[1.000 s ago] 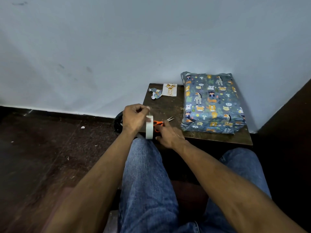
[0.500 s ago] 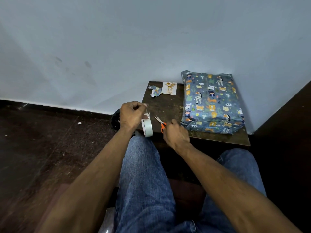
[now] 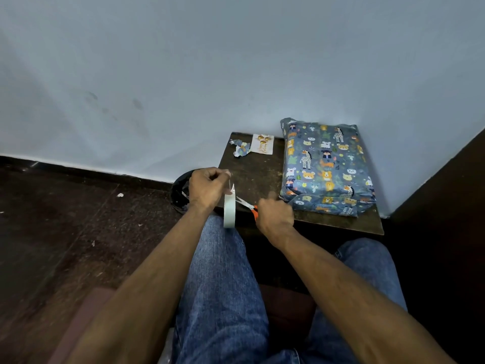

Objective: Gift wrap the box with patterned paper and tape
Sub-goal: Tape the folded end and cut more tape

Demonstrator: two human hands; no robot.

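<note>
Compared with a second ago, the right hand [image 3: 275,215] has drawn the orange-handled scissors [image 3: 248,206] off the small dark table [image 3: 252,174] and swung their blades round to point at the tape roll [image 3: 229,210]; the left hand [image 3: 207,187] has lifted the free end of tape higher, so a short strip now stands stretched above the roll, which hangs from it on edge. That suggests a piece is about to be cut for sealing. The left fingers are pinched narrow on the tape end; the right fingers are curled closed around the scissor handles, and whether the blades are parted cannot be told. The box [image 3: 325,166], already covered in blue animal-print paper, lies on the table's right side against the wall, its near end flap folded down and apparently awaiting tape. A paper scrap [image 3: 241,151] and a small card [image 3: 263,144] with gold shapes lie at the table's far edge; the card carries script lettering too small to read, and no brand shows on the tape
</note>
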